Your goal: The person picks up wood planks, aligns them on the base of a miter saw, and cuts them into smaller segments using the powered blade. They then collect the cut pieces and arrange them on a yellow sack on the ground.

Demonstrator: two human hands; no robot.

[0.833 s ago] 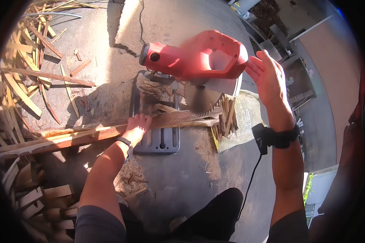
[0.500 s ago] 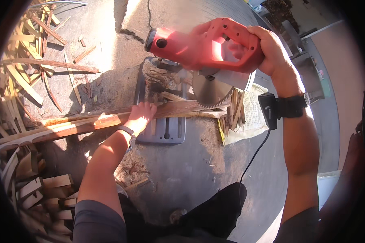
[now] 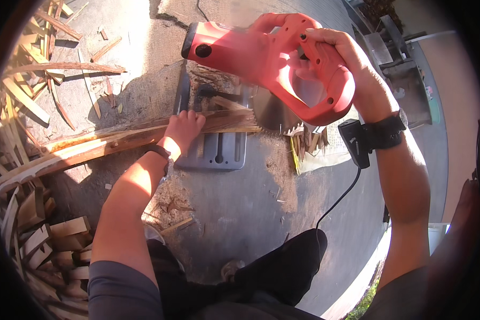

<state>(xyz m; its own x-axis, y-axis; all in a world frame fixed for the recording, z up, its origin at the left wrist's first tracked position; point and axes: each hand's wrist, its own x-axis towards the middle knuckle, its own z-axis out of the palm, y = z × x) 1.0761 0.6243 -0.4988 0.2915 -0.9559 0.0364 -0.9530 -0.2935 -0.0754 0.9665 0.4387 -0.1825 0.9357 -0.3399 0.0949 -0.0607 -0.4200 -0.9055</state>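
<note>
My right hand [image 3: 342,50] is wrapped round the handle of a red chop saw [image 3: 282,64], its thumb lying along the top. The toothed round blade [image 3: 274,112] stands at the right end of some long wooden strips [image 3: 117,144]. My left hand [image 3: 184,128] presses down on these strips with its fingers curled over them, a short way left of the blade. The strips cross the saw's grey metal base [image 3: 232,154] and run far out to the left. A rough wooden block [image 3: 210,80] sits at the back of the base. Red housing hides the blade's upper part.
Short offcuts [image 3: 309,140] lie on a pale sack [image 3: 333,146] right of the blade. Loose strips [image 3: 29,101] are heaped at the far left, and cut blocks [image 3: 69,234] at the near left. Sawdust [image 3: 168,202] covers parts of the floor. A cable [image 3: 338,200] hangs from my right wrist.
The saw's handle has tipped down toward me and the blade sits lower against the base. The strips, which reached past the blade, now end at it. My left hand keeps its hold.
</note>
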